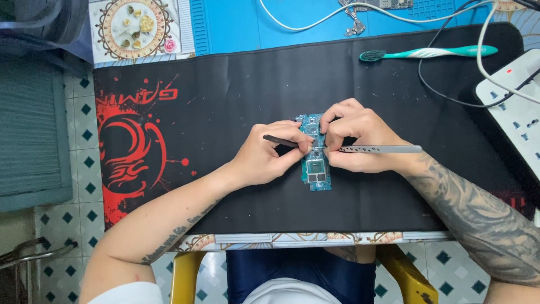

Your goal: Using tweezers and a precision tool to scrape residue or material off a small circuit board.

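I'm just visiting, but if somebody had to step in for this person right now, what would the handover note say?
Left hand: pinches a dark thin tool, tip on the circuit board.
Right hand: holds silver tweezers, tips at the board's middle, fingers steadying its upper part.
Board: lies lengthwise on the black mat, between both hands.
Nearby: green toothbrush at the mat's far edge, white power strip on the right.
Done: cannot tell; no loose parts show beside the board.
Left: likely the fine work where both tips meet.

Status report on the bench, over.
Left hand holds dark tool, right hand holds grey tweezers, both on blue circuit board. Board flat on black mat. Nothing obstructing.
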